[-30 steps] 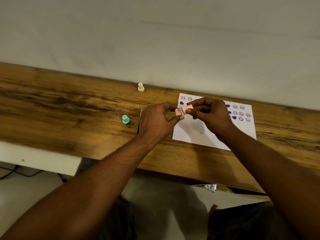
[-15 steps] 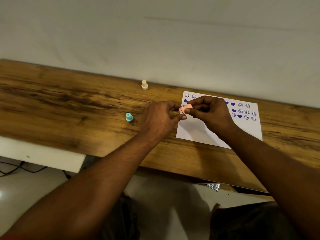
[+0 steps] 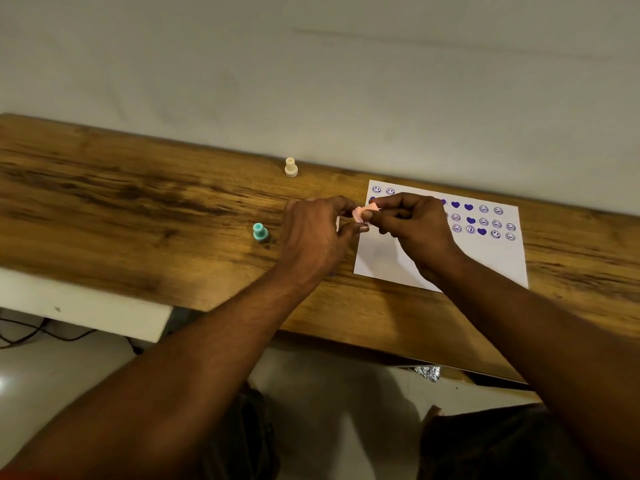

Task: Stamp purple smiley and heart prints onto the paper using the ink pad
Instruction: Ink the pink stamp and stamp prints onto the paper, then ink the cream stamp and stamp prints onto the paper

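A white paper (image 3: 391, 261) lies on the wooden table (image 3: 138, 216), its upper part covered with purple smiley and heart prints (image 3: 481, 221). My right hand (image 3: 412, 230) pinches a small pink stamp (image 3: 362, 213) above the paper's left edge. Just left of it, my left hand (image 3: 315, 233) has its fingertips curled close to the same stamp; whether they touch it I cannot tell. The ink pad is hidden, probably under my left hand.
A teal stamp (image 3: 259, 232) stands on the table left of my left hand. A cream stamp (image 3: 291, 167) stands near the wall at the table's back edge. The near table edge runs diagonally under my forearms.
Both hands stay together around the pink stamp at the paper's left edge. The view has shifted slightly; the hands themselves have barely moved.
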Demonstrator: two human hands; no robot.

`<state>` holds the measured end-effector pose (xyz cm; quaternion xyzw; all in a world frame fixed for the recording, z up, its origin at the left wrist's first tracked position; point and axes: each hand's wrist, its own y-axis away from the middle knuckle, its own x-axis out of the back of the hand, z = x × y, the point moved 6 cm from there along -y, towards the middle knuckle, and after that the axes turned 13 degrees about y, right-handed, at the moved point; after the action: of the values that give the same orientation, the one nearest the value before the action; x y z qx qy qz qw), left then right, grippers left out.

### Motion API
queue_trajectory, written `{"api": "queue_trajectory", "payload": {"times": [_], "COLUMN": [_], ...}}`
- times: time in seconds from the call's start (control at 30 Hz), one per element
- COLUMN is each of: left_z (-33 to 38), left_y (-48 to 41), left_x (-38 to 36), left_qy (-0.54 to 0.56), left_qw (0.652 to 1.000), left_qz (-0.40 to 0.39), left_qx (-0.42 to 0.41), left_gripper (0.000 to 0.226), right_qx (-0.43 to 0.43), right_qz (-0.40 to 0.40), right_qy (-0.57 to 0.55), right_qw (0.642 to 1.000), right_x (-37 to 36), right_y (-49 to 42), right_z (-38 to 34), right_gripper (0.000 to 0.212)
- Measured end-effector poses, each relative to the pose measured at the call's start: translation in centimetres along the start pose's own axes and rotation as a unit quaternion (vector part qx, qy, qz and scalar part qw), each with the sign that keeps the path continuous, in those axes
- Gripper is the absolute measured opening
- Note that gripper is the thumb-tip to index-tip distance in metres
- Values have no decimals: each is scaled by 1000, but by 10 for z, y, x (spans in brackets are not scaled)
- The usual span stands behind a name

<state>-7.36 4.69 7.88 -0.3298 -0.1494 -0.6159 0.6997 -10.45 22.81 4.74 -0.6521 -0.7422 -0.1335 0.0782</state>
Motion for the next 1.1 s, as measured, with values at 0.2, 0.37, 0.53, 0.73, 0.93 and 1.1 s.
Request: {"api": "queue_trajectory", "payload": {"times": [0.2, 0.37, 0.53, 0.73, 0.93, 1.1], "left_z": [-4, -17, -44, -104, -148, -152], "left_y": [3, 3, -5, -2, 8, 8], "left_x": [9, 27, 62, 116, 141, 140], "left_qy": [-75, -65, -71, -38, -88, -101], "left_qw": [996, 996, 987, 980, 965, 960], "left_qz": [38, 18, -73, -1, 43, 37], "left_qx": [7, 53, 128, 196, 245, 259], "left_gripper": [30, 34, 57, 30, 18, 21], "right_qx": [-40, -28, 23, 131, 199, 230], "right_qz": [5, -26, -65, -81, -89, -102], "right_qy": [-30, 11, 95, 246, 371, 417], "right_qw": [999, 999, 993, 957, 903, 873], "right_x": [-18, -37, -65, -120, -163, -181], "right_y": [-3, -9, -11, 2, 11, 14], "right_z": [5, -1, -17, -41, -47, -43], "right_gripper": [27, 24, 25, 33, 39, 33]}}
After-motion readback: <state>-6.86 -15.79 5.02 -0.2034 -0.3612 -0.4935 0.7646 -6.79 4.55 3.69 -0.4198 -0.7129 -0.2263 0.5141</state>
